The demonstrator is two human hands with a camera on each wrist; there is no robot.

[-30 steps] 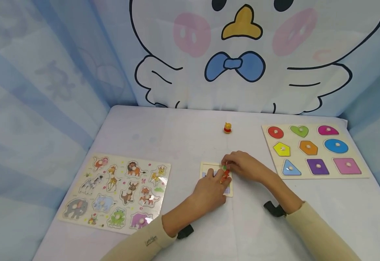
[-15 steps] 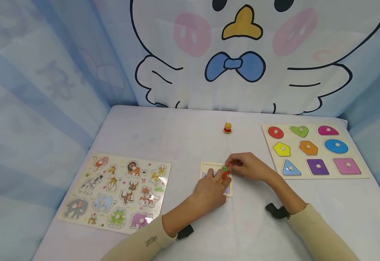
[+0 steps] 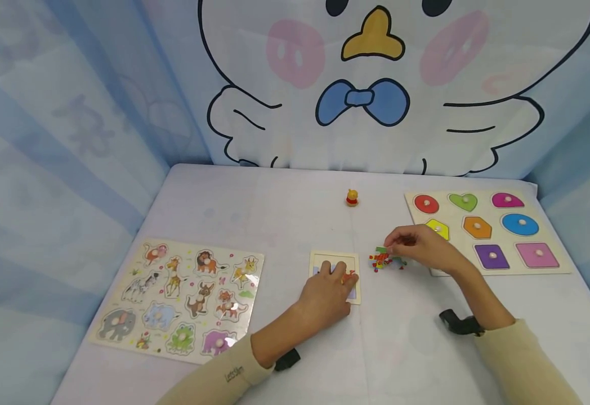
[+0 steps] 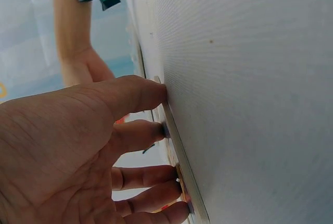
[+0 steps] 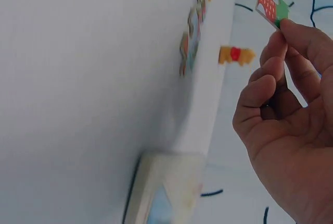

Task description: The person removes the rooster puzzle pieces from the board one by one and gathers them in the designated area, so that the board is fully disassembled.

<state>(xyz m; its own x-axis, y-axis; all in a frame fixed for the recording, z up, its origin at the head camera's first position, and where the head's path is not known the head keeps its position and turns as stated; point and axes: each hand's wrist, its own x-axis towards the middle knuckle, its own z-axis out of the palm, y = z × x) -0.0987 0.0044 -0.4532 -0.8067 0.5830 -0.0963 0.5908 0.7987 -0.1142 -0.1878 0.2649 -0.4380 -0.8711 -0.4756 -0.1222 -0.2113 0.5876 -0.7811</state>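
Note:
My right hand (image 3: 419, 247) is raised over the table to the right of a small framed puzzle board (image 3: 358, 281). Between its thumb and fingertips it pinches a flat puzzle piece (image 5: 268, 5), red-orange with pale spots and a green end. Small colourful puzzle pieces (image 5: 192, 36) lie on the table below that hand. Fingers spread, my left hand (image 3: 325, 292) rests on the small board and covers most of it. The left wrist view shows its thumb at the board's edge (image 4: 182, 151) and its fingertips on the face. Orange print shows beside those fingers.
An animal peg puzzle (image 3: 140, 323) lies at the left, partly under the left sleeve. A shape peg puzzle (image 3: 457, 211) lies at the back right, partly behind the right hand. A small yellow and red bear figurine (image 3: 352, 198) stands toward the table's far edge.
My right hand has lifted the red and green puzzle piece off the small board and moved right with it. The left hand has stayed on the board.

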